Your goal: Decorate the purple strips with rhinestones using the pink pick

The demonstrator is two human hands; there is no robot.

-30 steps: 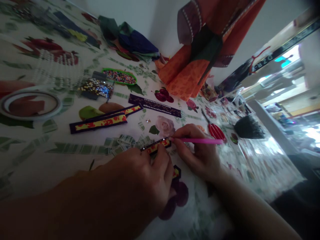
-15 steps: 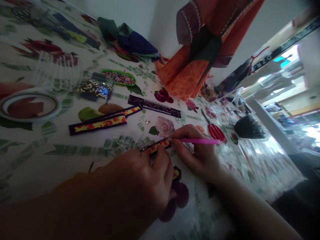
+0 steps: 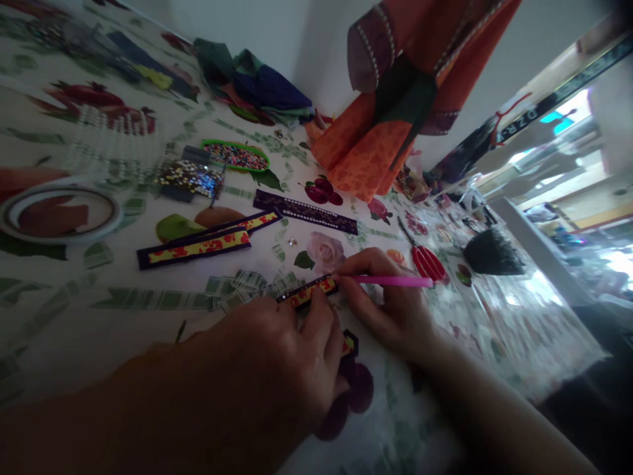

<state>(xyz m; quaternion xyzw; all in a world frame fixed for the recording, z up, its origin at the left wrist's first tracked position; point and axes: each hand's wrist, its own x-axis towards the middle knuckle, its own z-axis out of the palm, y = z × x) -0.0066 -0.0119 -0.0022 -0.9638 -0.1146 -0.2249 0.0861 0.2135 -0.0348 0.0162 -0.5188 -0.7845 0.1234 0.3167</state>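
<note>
My left hand (image 3: 287, 356) is closed on a narrow fabric strip (image 3: 311, 292), dark-edged with a yellow and red pattern and a row of small shiny beads along its upper edge. One end of a similar strip shows below my fingers. In my right hand (image 3: 390, 307) a thin pink stick (image 3: 390, 281) is pinched between thumb and forefinger. Its tip meets the strip's right end; what sits at the tip is too small to make out. Behind my hands lie two yellow-and-red strips (image 3: 198, 247) and a dark strip (image 3: 306, 212) with two rows of white beads.
A green tray (image 3: 237, 156) of mixed beads, a packet of shiny sequins (image 3: 190, 178), strings of white beads (image 3: 116, 142) and a roll of tape (image 3: 116, 218) lie leftward. Red-handled pliers (image 3: 429, 262) rest to the right. An orange doll-sized dress (image 3: 366, 155) stands behind.
Almost nothing differs. The outer end of the pink stick has shifted very slightly left; both hands keep their places on the strip.
</note>
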